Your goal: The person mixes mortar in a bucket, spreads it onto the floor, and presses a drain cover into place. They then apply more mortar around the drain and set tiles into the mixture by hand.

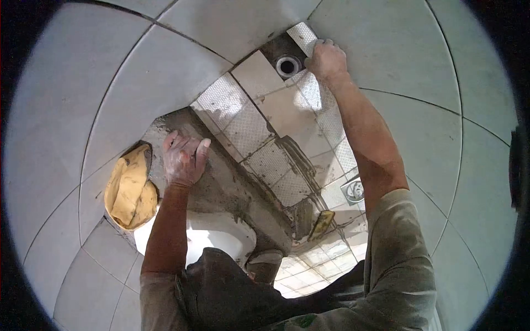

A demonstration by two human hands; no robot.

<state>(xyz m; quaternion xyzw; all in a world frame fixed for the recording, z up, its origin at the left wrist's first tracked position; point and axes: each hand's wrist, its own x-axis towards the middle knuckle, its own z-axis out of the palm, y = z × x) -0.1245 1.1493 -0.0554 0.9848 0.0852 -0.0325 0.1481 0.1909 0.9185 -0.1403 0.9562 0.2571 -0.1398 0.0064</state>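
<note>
My right hand is closed at the corner by the wall, its fingers on the edge of a small white textured tile piece. Just left of that hand, a round drain pipe opens in a dark untiled gap. My left hand rests on the grey cement ledge, its fingers bent and thumb apart, with nothing visible in it. Patterned floor tiles, smeared with grout, lie between the ledge and my right arm.
A yellow bag-like item is at the left beside the ledge. A white ceramic fixture stands near my body. A yellow sponge-like block and a second drain are on the floor. Large tiled walls surround the space.
</note>
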